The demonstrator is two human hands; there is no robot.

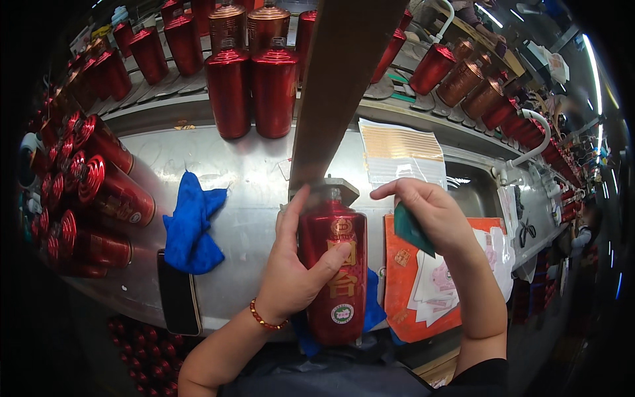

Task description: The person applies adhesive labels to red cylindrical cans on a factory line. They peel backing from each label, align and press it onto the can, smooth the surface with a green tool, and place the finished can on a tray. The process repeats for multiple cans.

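Observation:
A glossy red bottle (331, 284) with gold characters and a round white emblem lies at the middle of the bench, its neck pointing away from me. My left hand (294, 264) grips it, thumb across the front and fingers along the left side. The neck meets a grey angular block (347, 190) at the foot of a brown post. To the right, my right hand (430, 215) is closed on a flat green scraper (411, 230), held apart from the bottle with the index finger pointing left. Under the bottle shows a blue cloth (375, 308).
The brown post (337, 86) rises just beyond the bottle. Left are a blue cloth (192, 225), a phone (178, 294) and stacked red bottles (116, 192). Right are an orange folder (400, 291) with label sheets, a striped sheet (403, 155) and a sink (473, 188). Behind runs a bottle-laden conveyor (159, 96).

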